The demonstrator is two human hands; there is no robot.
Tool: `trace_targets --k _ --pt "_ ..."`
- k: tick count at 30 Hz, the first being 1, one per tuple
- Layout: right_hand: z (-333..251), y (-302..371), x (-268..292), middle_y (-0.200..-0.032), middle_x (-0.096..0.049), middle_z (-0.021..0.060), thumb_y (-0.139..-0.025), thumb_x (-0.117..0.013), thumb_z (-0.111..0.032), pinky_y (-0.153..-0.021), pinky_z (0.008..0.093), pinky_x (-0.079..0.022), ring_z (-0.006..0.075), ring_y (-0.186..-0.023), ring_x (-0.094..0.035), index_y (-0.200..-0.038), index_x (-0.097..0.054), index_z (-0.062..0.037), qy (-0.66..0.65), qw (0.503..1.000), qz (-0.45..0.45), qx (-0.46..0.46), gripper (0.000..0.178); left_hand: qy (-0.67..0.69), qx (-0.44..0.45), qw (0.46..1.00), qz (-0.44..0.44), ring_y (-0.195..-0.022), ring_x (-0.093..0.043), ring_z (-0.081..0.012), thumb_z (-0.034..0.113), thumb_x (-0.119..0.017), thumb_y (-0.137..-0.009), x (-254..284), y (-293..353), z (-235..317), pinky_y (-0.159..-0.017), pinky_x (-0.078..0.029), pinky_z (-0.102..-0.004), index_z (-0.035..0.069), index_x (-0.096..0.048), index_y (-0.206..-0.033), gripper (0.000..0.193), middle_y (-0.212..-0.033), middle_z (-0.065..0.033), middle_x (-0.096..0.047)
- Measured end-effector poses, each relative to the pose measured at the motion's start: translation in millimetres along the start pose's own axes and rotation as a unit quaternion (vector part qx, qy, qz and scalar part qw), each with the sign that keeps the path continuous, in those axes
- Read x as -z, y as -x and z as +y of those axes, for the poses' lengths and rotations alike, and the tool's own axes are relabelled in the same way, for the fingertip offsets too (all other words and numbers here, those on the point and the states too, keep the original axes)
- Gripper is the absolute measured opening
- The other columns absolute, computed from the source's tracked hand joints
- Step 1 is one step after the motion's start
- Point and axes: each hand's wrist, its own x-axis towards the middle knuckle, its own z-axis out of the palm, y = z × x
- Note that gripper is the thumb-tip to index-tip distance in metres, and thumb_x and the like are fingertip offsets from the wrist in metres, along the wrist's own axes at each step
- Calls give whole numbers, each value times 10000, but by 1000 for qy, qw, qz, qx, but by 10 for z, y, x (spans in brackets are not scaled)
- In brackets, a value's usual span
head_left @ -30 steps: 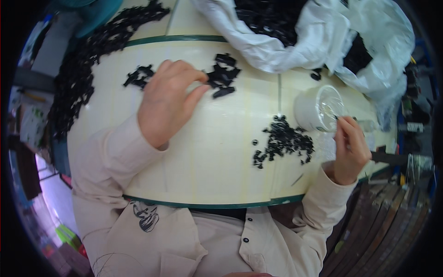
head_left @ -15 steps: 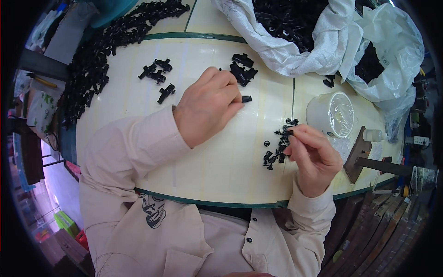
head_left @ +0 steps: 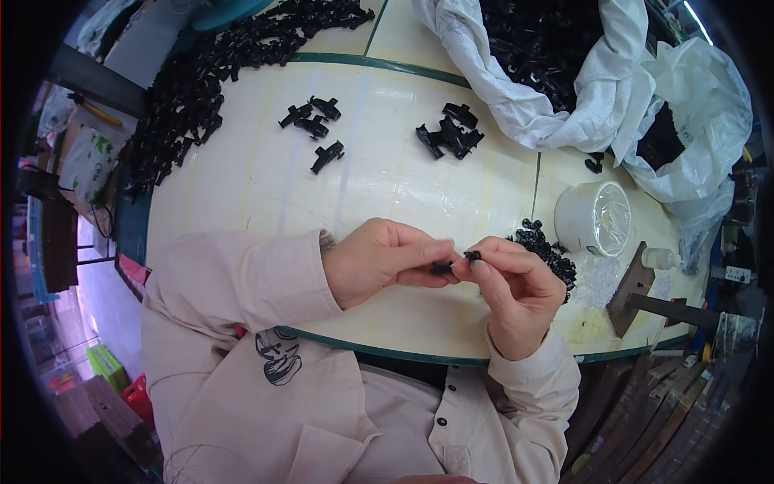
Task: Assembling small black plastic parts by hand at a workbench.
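My two hands meet over the near part of the cream table (head_left: 387, 177). My left hand (head_left: 387, 256) is closed on a black plastic part (head_left: 441, 268), mostly covered by the fingers. Between thumb and fingertips, my right hand (head_left: 520, 290) pinches a small black plastic piece (head_left: 472, 256) right beside that part. Partly behind the right hand lies a pile of small black pieces (head_left: 550, 252). Farther off sit a cluster of larger black plastic parts (head_left: 455, 139) and, to its left, another loose group (head_left: 313, 119) with a single part (head_left: 326, 156) just nearer.
A long heap of black parts (head_left: 181, 113) lines the left and far-left edge. At the far right stand a white sack (head_left: 476, 73) full of black pieces and a clear plastic bag (head_left: 705, 105). Nearer are a white roll (head_left: 574, 219) and a metal stand (head_left: 631, 292).
My left hand has come nearer and right from beside the far cluster, bringing the black part. The right hand has moved left off the small-piece pile. The view has shifted slightly.
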Motion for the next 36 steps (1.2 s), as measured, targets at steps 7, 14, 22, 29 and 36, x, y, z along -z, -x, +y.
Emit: trace_targets --k 7,14,22,29,36 --pt "-3 10 -44 -1000 -619 196 -830 -555 151 -729 300 -536 242 -877 -644 -995 -581 71 -55 998 -2 -19 185 21 30 998 -54 -963 -613 -154 54 -576 -904 98 45 39 -912 -500 -303 -11 -474 -1291 406 -1109 -92 -613" --pt "-33 -3 -14 -923 -663 166 -731 -661 134 -687 246 -527 201 -787 -670 -958 -631 49 280 957 -15 79 244 -19 8 999 -25 -955 -616 -168 -8 -505 -911 169 113 72 -904 -502 -304 -20 -499 -1241 330 -1033 -98 -611" --pt "-17 -76 -43 -960 -654 148 -734 -666 113 -680 270 -553 235 -819 -672 -973 -628 39 355 926 -64 111 253 -55 0 998 17 -1035 -616 -178 24 -504 -930 139 119 81 -893 -503 -284 -14 -516 -1196 270 -1100 -117 -624" --pt "-60 -70 -95 -929 -663 164 -734 -640 149 -679 250 -523 200 -796 -661 -951 -632 35 356 928 -60 91 246 -56 -8 998 -8 -1029 -616 -163 31 -510 -930 156 129 56 -882 -503 -269 -12 -521 -1202 276 -1101 -100 -629" --pt "-54 -74 -90 -926 -665 161 -723 -660 137 -694 264 -537 228 -817 -671 -945 -632 26 368 922 -70 102 250 -76 -13 997 -5 -1019 -617 -159 37 -522 -926 150 136 51 -887 -500 -265 -11 -518 -1213 291 -1114 -96 -622"
